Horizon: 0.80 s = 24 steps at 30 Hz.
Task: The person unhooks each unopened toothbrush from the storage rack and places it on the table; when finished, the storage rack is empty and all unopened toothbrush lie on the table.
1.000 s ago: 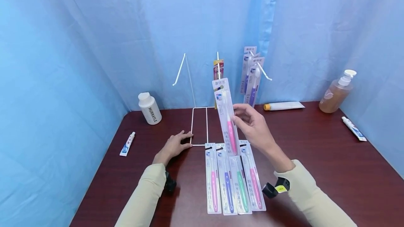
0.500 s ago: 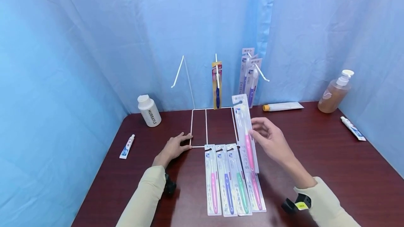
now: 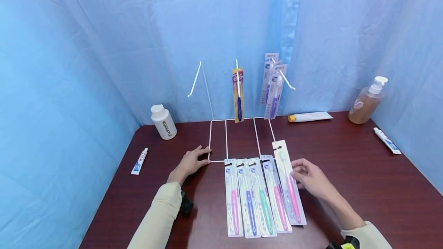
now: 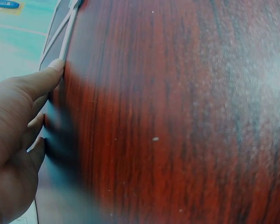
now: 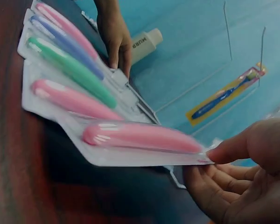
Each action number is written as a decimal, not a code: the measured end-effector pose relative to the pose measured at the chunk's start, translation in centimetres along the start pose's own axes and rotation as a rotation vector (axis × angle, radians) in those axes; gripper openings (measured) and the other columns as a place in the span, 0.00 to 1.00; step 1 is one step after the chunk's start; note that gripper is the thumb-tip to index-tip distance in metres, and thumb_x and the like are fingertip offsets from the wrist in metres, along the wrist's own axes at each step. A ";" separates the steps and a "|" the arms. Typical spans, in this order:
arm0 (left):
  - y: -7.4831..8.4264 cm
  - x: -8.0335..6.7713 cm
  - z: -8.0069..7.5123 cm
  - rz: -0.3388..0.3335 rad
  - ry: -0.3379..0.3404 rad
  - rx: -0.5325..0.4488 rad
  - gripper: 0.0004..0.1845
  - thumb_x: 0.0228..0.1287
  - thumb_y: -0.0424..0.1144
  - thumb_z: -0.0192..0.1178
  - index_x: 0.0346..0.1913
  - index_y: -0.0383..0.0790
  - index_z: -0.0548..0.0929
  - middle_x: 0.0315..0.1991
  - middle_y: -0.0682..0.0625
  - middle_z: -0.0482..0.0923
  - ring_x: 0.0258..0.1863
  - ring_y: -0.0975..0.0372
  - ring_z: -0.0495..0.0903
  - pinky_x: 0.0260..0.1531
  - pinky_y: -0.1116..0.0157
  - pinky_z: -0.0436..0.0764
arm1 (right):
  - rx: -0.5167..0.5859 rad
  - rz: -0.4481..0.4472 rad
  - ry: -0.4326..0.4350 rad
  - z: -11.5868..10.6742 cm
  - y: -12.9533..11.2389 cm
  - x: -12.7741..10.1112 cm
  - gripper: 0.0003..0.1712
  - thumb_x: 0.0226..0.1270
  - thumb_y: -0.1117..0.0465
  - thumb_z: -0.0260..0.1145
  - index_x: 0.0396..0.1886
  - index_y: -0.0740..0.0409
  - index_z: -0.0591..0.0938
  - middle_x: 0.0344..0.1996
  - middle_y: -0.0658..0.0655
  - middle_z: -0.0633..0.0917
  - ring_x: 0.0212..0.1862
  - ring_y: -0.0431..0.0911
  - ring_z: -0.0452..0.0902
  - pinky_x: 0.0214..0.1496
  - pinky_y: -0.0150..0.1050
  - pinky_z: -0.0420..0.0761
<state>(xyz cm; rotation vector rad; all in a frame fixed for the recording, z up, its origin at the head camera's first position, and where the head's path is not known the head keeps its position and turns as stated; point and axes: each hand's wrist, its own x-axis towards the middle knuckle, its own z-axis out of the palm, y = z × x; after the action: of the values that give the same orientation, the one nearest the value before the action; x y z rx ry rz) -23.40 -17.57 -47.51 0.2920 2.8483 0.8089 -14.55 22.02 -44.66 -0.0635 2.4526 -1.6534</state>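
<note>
Table (image 3: 363, 172), dark red wood, fills the lower frame, with blue curtain behind. Rack (image 3: 218, 137), white wire, stands at centre; two packs hang from its hooks, upper centre. Bottle (image 3: 163, 121) sits left of the rack.

Row (image 3: 254, 197) of four toothbrush packs lies flat at lower centre. Pack (image 3: 290, 183), pink brush, lies at the row's right end, overlapping its neighbour; in the right wrist view its near edge looks raised off the table.

Right hand (image 3: 311, 180) pinches the pack's right edge, thumb on top, the other fingers loosely bent beneath. Left hand (image 3: 191, 162) lies flat, fingers straight, fingertips touching the rack's base frame, holding nothing.

Risks:
- Overlap with the adjacent pack may shift the row if the pack is pushed left.
- A release with the edge raised may let the pack slide askew.
- Pressure from the left hand may shift the rack and set the hung packs swinging.
</note>
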 end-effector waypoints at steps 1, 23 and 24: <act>0.0 0.0 0.0 -0.002 -0.002 -0.001 0.27 0.64 0.48 0.61 0.67 0.54 0.72 0.73 0.41 0.58 0.71 0.44 0.58 0.65 0.43 0.63 | -0.005 0.029 -0.009 0.0 0.3 -0.1 0.18 0.67 0.68 0.58 0.55 0.70 0.69 0.36 0.61 0.78 0.35 0.42 0.79 0.35 0.40 0.84; 0.1 0.0 -0.1 -0.003 -0.008 0.005 0.27 0.64 0.48 0.61 0.67 0.54 0.73 0.73 0.41 0.58 0.71 0.44 0.59 0.66 0.45 0.62 | -0.334 0.066 0.005 0.5 1.2 -0.3 0.13 0.63 0.64 0.64 0.45 0.68 0.78 0.28 0.56 0.84 0.24 0.43 0.80 0.25 0.36 0.82; 0.1 0.0 -0.1 -0.003 -0.008 0.005 0.27 0.64 0.48 0.61 0.67 0.54 0.73 0.73 0.41 0.58 0.71 0.44 0.59 0.66 0.45 0.62 | -0.362 0.057 0.011 0.4 1.0 -0.3 0.13 0.64 0.63 0.64 0.45 0.67 0.79 0.28 0.56 0.84 0.24 0.43 0.79 0.25 0.36 0.81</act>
<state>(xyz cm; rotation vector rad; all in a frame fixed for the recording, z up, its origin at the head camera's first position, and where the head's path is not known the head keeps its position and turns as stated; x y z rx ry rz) -23.40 -17.50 -47.36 0.2909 2.8430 0.7984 -14.15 22.06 -45.65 -0.0330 2.7037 -1.1726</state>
